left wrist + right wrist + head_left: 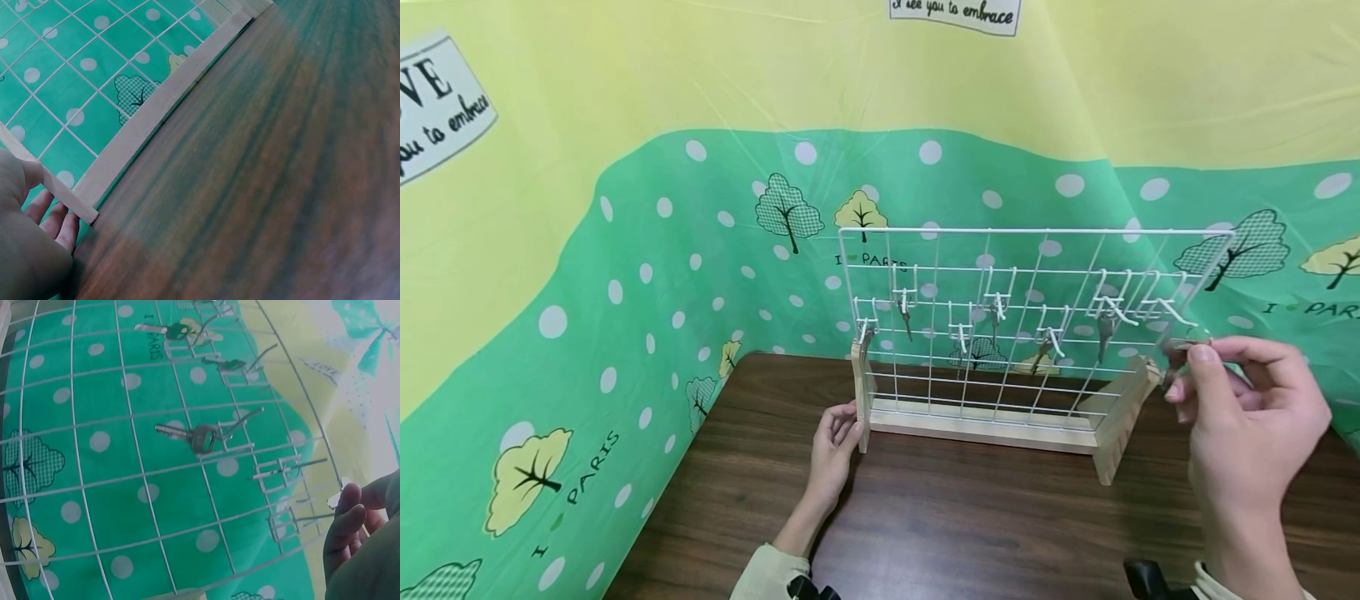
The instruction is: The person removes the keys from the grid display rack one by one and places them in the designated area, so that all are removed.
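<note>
A white wire grid rack (1036, 230) with wooden legs stands on the table, bearing several white hooks. At its left end, my left hand (833, 446) holds the wooden leg (70, 194), thumb on one side and fingers on the other. My right hand (1258, 408) pinches a small metal key (1175, 357) between thumb and fingertips, just off the rack's right edge, close to the rightmost hook (1165, 308). Most of that key is hidden by fingers in the right wrist view. Other keys hang from hooks, among them a silver one (203, 439) and a darker one (177, 331).
The dark wooden table (955, 517) extends in front of the rack. Behind and to the left hangs a green and yellow cloth (647, 200) with white dots and printed trees. A wooden bar (985, 427) joins the rack's two legs low down.
</note>
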`<action>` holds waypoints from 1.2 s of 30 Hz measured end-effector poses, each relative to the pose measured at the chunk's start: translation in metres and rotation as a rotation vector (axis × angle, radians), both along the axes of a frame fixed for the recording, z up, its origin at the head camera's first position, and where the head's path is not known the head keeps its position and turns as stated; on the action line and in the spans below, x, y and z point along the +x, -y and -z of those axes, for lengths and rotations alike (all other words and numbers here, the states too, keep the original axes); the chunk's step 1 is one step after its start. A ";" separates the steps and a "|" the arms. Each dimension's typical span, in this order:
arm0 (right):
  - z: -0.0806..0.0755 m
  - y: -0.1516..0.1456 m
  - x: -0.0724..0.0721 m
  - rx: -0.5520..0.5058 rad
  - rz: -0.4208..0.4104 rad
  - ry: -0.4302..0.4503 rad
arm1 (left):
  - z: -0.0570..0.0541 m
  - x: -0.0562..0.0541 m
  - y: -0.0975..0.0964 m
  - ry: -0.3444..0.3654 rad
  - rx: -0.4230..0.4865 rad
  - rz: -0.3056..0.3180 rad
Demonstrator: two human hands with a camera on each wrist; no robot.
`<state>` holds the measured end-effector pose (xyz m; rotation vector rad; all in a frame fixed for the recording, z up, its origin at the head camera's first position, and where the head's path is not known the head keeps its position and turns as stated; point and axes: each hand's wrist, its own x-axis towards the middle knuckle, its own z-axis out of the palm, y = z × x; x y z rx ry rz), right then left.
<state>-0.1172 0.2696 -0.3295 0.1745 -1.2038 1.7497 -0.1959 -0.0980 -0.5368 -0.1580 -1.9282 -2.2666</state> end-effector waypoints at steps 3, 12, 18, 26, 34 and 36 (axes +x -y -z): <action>0.001 0.004 0.004 0.022 0.013 -0.007 | 0.000 0.000 0.000 -0.003 -0.003 -0.001; 0.004 0.021 0.012 -0.020 -0.058 -0.004 | 0.001 -0.001 0.000 -0.014 -0.004 -0.009; 0.011 0.036 0.016 -0.018 -0.135 0.045 | 0.001 -0.001 0.000 -0.012 0.009 -0.009; 0.028 0.051 0.013 -0.043 -0.228 0.113 | 0.001 -0.001 0.000 -0.008 -0.002 -0.010; 0.042 0.064 0.014 0.041 -0.248 0.246 | 0.000 -0.001 0.000 -0.003 0.000 -0.007; 0.045 0.067 0.014 0.048 -0.246 0.280 | 0.001 -0.001 0.000 -0.004 0.002 -0.008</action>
